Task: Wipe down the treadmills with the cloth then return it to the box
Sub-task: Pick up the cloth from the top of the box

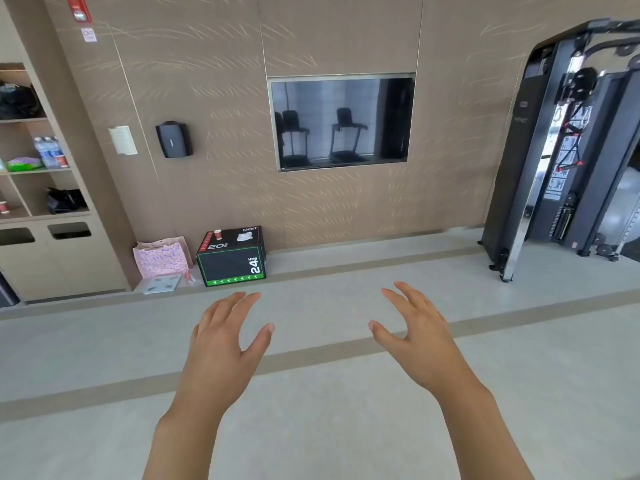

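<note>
Both hands, my left hand (221,344) and right hand (417,332), hang spread and empty because the cloth (243,236) lies atop the box (231,263) well ahead, beyond my left fingertips, ready for pickup.

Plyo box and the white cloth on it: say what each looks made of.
Plyo box: probably vinyl-covered foam, judging by its slightly glossy black skin with printed numbers; the core is hidden. White cloth: soft, crumpled folds, either fabric or a paper wipe; too small to tell.
</note>
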### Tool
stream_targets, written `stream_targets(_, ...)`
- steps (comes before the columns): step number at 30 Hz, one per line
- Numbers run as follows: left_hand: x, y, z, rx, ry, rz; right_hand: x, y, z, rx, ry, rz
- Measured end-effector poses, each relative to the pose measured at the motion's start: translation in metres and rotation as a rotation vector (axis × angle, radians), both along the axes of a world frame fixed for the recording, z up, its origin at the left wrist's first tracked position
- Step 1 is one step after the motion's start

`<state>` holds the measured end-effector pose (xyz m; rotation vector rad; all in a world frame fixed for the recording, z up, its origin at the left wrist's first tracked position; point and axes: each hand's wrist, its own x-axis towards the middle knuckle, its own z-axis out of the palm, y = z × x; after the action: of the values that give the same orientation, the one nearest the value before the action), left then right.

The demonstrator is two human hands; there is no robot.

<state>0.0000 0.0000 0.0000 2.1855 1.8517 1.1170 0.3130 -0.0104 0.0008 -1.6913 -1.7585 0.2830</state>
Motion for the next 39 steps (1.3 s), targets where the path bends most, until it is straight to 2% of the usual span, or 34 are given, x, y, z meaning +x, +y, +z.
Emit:
stream_targets(12,-0.121,0.202,-0.005,0.002,-0.009,-0.064,-0.133,0.195,0.006,-0.022,-0.036,0.01)
stream_targets(22,-0.201,0.309,-0.024,-0.045,-0.032,-0.082,-0.221,0.306,0.003,-0.066,-0.082,0.045)
stream_targets(33,-0.211,0.419,-0.043,-0.059,-0.037,-0.03,-0.234,0.43,-0.018,-0.071,-0.105,0.083)
stream_targets(39,-0.181,0.524,-0.044,-0.027,0.001,-0.013,-0.203,0.538,-0.029,-0.065,-0.105,0.088)
